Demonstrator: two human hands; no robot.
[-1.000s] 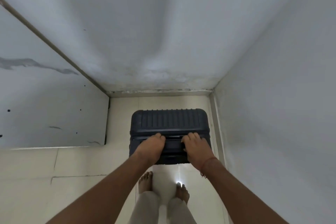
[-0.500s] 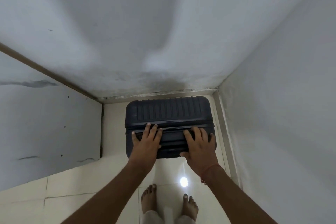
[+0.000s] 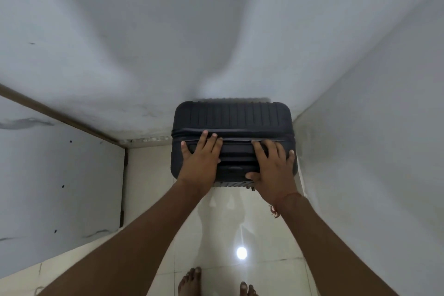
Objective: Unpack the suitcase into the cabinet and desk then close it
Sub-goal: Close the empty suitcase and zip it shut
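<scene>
Bare toes (image 3: 191,280) at the bottom edge, standing on glossy cream floor tiles (image 3: 216,228); a round white light glare (image 3: 241,252) reflects off the tile just ahead of them.

Both forearms reach forward and down. Red thread bracelet (image 3: 276,209) on the right wrist.

Left hand (image 3: 200,163): grip open, fingers straight and slightly spread, palm laid flat on the top face of the case, fingertips reaching the closure seam.

Right hand (image 3: 272,170): grip also open, fingers extended and splayed, pressing flat on the top face; thumb lies along the near edge, little finger near the right corner. Neither hand curls round anything.

Dark navy hard-shell ribbed suitcase (image 3: 231,118): stands upright on the floor, shut, halves together along the seam band across its top. A recessed handle sits between the two hands. Vertical ribbing shows on the far half. It sits in the corner, far side against the pale grey back wall (image 3: 216,19), right side just beside the right wall (image 3: 384,127).

White cabinet panel (image 3: 60,175) with small dark holes stands left, apart from the case.
</scene>
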